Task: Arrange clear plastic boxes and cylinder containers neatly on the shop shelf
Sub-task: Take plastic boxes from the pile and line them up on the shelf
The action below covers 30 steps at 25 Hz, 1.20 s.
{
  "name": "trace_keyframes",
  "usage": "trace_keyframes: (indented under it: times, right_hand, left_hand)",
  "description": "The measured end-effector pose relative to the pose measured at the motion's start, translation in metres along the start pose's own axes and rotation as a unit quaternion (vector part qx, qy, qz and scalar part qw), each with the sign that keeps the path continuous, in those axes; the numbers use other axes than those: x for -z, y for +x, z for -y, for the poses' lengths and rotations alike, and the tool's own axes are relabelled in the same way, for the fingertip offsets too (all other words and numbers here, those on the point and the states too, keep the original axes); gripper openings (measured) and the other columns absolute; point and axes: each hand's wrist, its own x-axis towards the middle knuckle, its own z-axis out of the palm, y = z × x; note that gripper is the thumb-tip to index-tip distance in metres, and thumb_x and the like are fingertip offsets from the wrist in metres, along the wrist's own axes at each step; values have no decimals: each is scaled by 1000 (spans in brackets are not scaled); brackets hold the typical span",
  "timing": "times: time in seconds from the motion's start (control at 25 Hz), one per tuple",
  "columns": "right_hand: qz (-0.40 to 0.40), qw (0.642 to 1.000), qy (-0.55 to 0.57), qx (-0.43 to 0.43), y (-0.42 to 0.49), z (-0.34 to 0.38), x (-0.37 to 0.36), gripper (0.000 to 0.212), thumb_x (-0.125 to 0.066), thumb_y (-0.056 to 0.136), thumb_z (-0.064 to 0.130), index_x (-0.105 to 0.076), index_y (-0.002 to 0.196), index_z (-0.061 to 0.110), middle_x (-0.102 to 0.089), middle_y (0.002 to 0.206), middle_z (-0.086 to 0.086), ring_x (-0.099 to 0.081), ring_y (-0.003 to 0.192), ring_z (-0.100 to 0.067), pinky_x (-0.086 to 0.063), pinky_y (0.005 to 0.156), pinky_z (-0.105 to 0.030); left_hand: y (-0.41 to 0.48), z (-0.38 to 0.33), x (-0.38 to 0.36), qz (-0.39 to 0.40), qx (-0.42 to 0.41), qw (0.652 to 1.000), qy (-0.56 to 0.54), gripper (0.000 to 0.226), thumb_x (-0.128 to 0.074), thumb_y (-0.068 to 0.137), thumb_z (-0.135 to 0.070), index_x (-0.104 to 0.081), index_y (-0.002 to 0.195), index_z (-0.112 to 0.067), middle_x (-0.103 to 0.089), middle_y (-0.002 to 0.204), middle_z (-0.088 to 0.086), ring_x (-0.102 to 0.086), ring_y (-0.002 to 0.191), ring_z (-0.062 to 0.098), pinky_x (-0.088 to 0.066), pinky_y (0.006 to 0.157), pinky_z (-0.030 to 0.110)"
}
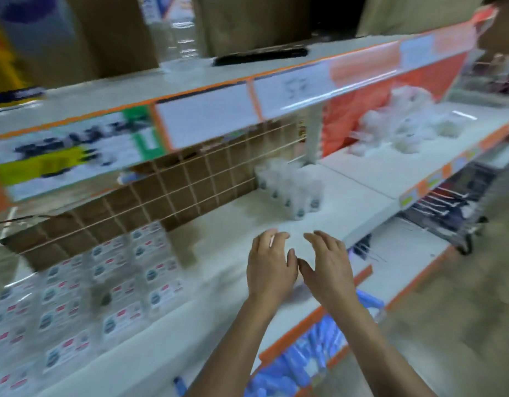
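Standing in labelled stacks at the left end, the clear boxes (110, 287) look already squared up, while a loose cluster of cylinder containers (290, 193) sits at the back of the white shelf (348, 207), apart from them and seemingly not yet arranged. A person's left hand (269, 267) and right hand (327, 270) hover above the shelf front, both empty, fingers spread, thumbs nearly touching. Blur defeats an exact count: perhaps five or six cylinders, and several stacks of boxes.
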Motion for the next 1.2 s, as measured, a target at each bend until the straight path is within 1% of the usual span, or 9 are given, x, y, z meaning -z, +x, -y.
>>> trace_keyframes:
  times: [0.12, 0.24, 0.4, 0.52, 0.68, 0.76, 0.88, 1.04, 1.2]
  right_hand:
    - [-26, 999, -26, -16, 7, -65, 35, 49, -77, 66, 9, -63, 112, 2, -60, 118, -21, -55, 109, -40, -43, 94, -45]
    - [-52, 997, -51, -17, 10, -119, 66, 43, -75, 66, 10, -65, 106, 2, -64, 112, -19, -61, 100, -39, -48, 88, -45]
    - [-72, 992, -89, -48, 13, -177, 100, 39, -60, 73, 23, -65, 106, 3, -65, 109, -19, -62, 96, -38, -50, 84, -44]
    - [-89, 987, -89, -101, 19, -213, 116, 41, -66, 72, 21, -64, 108, 2, -64, 112, -21, -61, 101, -40, -47, 88, -48]
    - [-103, 982, -99, -126, 35, -251, 132, 43, -80, 61, 11, -65, 101, 2, -66, 101, -20, -63, 91, -40, -50, 82, -47]
    - [-108, 978, -101, -146, 48, -272, 138, 44, -82, 61, 10, -66, 102, 2, -65, 104, -20, -62, 95, -41, -50, 82, -47]
    - [-104, 972, -115, -175, 82, -313, 141, 43, -75, 72, 14, -63, 112, 3, -60, 119, -20, -54, 110, -41, -43, 94, -46]
    - [-84, 974, -118, -175, 144, -357, 145, 46, -66, 82, 23, -56, 124, 7, -52, 131, -14, -45, 122, -35, -35, 101, -43]
    - [-83, 974, -92, -189, 195, -389, 141, 44, -62, 84, 23, -53, 125, 10, -52, 130, -8, -44, 119, -32, -36, 99, -42]
  left_hand:
    - [11, -58, -43, 12, -23, 999, -22, 44, -39, 79, -33, -67, 106, -13, -65, 110, 5, -58, 106, 25, -47, 92, 32]
    - [17, -109, -80, 16, -52, 998, -36, 43, -39, 77, -32, -68, 103, -13, -66, 105, 5, -61, 100, 25, -48, 88, 31]
    - [26, -168, -120, 64, -79, 993, -67, 44, -39, 77, -34, -66, 104, -13, -65, 104, 6, -60, 96, 28, -49, 87, 34]
    - [40, -200, -145, 91, -117, 987, -62, 46, -38, 77, -35, -66, 106, -11, -65, 105, 7, -60, 96, 28, -49, 88, 35]
    - [65, -234, -185, 120, -156, 979, -51, 46, -39, 80, -36, -65, 109, -11, -65, 108, 7, -60, 99, 28, -48, 89, 35]
    - [84, -250, -205, 149, -162, 974, -54, 39, -47, 86, -31, -62, 117, -12, -62, 116, 6, -56, 107, 26, -44, 93, 35]
    - [121, -273, -242, 166, -169, 969, -69, 40, -53, 88, -28, -57, 124, -12, -58, 125, 6, -51, 115, 27, -38, 98, 37]
    - [183, -294, -287, 153, -169, 971, -74, 40, -55, 88, -27, -56, 125, -12, -57, 124, 8, -50, 114, 29, -39, 98, 38]
    - [234, -301, -326, 146, -161, 974, -69, 45, -46, 84, -32, -57, 122, -11, -58, 120, 9, -52, 107, 31, -45, 92, 41]
